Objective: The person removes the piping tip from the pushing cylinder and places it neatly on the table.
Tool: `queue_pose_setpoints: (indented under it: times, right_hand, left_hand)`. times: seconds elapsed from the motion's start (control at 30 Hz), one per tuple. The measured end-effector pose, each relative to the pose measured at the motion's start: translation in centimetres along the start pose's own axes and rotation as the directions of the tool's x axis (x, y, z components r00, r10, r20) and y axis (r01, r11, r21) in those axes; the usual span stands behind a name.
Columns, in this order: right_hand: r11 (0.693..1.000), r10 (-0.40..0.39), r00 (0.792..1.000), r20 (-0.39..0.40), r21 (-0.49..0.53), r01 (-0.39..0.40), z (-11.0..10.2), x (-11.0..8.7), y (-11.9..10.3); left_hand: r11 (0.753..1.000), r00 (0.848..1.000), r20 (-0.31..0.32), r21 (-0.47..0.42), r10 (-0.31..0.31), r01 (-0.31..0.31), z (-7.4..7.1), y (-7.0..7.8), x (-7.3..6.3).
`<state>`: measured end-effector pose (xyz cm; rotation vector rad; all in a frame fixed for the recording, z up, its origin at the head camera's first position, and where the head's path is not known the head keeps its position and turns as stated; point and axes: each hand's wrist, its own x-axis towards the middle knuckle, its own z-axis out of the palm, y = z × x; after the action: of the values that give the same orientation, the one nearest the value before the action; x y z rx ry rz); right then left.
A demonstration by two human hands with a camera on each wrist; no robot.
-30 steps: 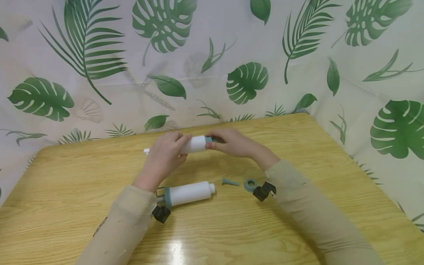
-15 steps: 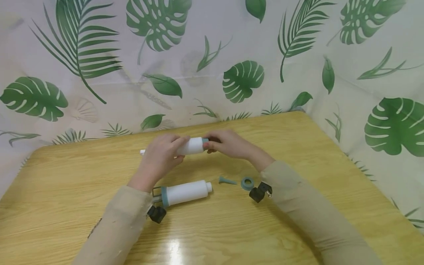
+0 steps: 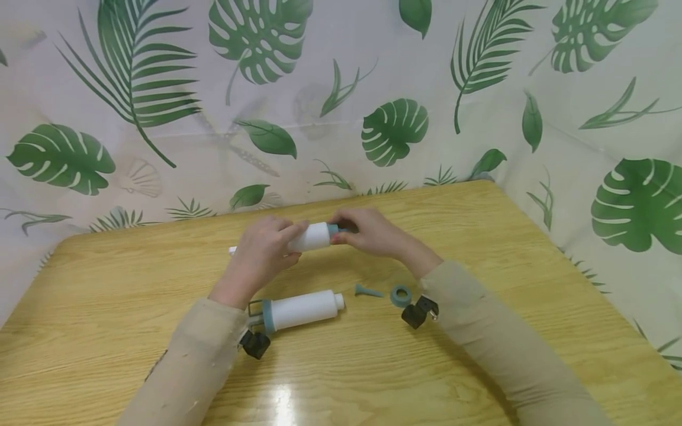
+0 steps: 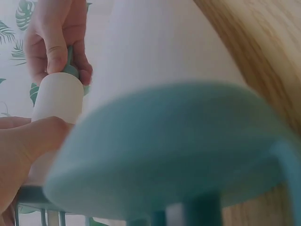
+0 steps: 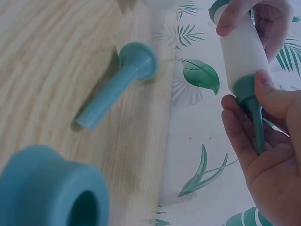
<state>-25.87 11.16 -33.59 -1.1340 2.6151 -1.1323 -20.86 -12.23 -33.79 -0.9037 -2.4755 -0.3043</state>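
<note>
Our left hand (image 3: 261, 251) grips the white tube (image 3: 315, 236) above the table (image 3: 133, 278), its body between thumb and fingers; it looks light, stiff and slightly slippery, so mid-body suits the hold. At the tube's right end, our right hand (image 3: 375, 232) pinches the teal nozzle (image 5: 255, 116), narrow stem pointing toward the palm.

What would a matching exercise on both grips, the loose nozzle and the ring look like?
1 left grip
2 right grip
3 loose nozzle
4 teal ring

A on the table, rightmost loose part in head view
B holding a white tube's body
C between the lying tube and the ring
D at the held tube's teal tip

Pairs: 1-B; 2-D; 3-C; 4-A
</note>
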Motion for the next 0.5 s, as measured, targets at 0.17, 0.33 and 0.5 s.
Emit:
queue_pose_setpoints:
  times: [0.17, 0.33, 0.5]
  right_hand:
    - [0.999, -0.014, 1.0, -0.01, 0.033, 0.014, 0.1, -0.2, 0.3]
    - [0.997, 0.051, 0.999, 0.005, 0.056, -0.051, -0.3, -0.7, 0.8]
    - [0.972, 0.133, 0.988, 0.077, 0.184, -0.145, -0.6, -1.2, 1.3]
  left_hand:
    - [1.0, 1.0, 0.019, -0.022, -0.021, 0.022, 0.2, 0.1, -0.1]
    - [1.0, 1.0, 0.018, -0.021, -0.023, 0.023, 0.2, 0.3, -0.1]
    - [1.0, 1.0, 0.018, -0.01, -0.022, 0.023, 0.1, 0.4, -0.1]
